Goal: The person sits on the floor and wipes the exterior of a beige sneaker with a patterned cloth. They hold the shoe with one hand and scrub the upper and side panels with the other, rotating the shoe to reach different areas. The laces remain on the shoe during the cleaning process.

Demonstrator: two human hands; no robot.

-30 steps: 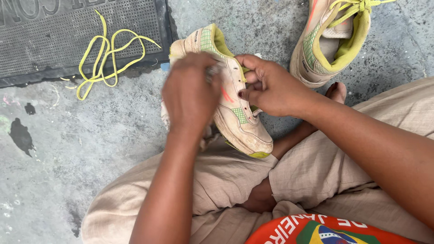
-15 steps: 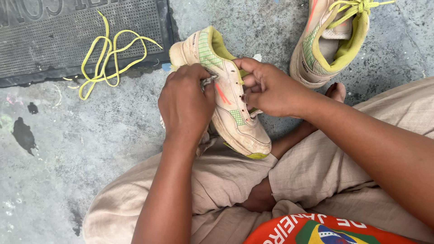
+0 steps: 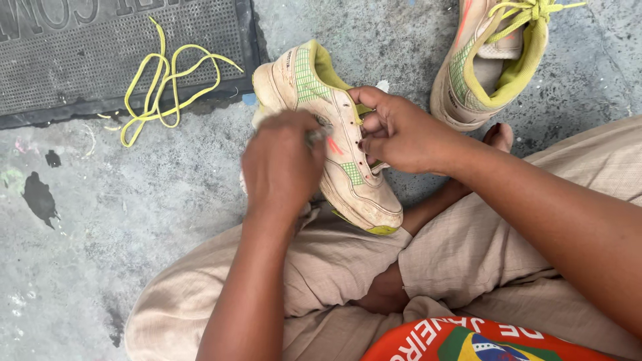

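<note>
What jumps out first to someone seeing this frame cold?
A dirty cream sneaker with green lining, unlaced, held at the centre over the seated person's lap: the right hand grips its opening while the left hand presses a small cloth, mostly hidden, against its side. A loose yellow-green shoelace lies upper left, partly on a dark rubber mat. The matching sneaker, still laced, sits on the concrete floor upper right.

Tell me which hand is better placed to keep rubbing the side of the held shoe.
Left, probably. The left hand already presses a small cloth against the side of the shoe. The right hand grips the shoe's lace-hole edge and steadies it, so it is not free.
</note>
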